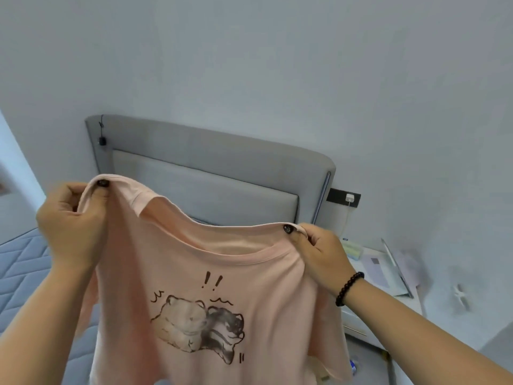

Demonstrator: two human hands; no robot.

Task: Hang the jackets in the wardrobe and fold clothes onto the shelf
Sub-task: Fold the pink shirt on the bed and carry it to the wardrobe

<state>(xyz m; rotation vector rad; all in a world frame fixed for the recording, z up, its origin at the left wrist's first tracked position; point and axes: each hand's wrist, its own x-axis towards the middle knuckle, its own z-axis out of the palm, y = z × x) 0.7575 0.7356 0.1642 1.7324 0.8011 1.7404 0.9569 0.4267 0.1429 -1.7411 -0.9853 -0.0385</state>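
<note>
Item: pink T-shirt (211, 287), held up before me over the bed (19, 268), grey headboard (211, 173) beyond, bare wall above. My left hand (70, 218) and right hand (319, 254) pinch its shoulders. Collar up, length hanging down. Hem cut off below; nightstand (388, 276) clutter at right is blurred.

Soft, even daylight is seen throughout; shadows are faint. Wide-angle bending is noted at the edges, and motion blur at right.
</note>
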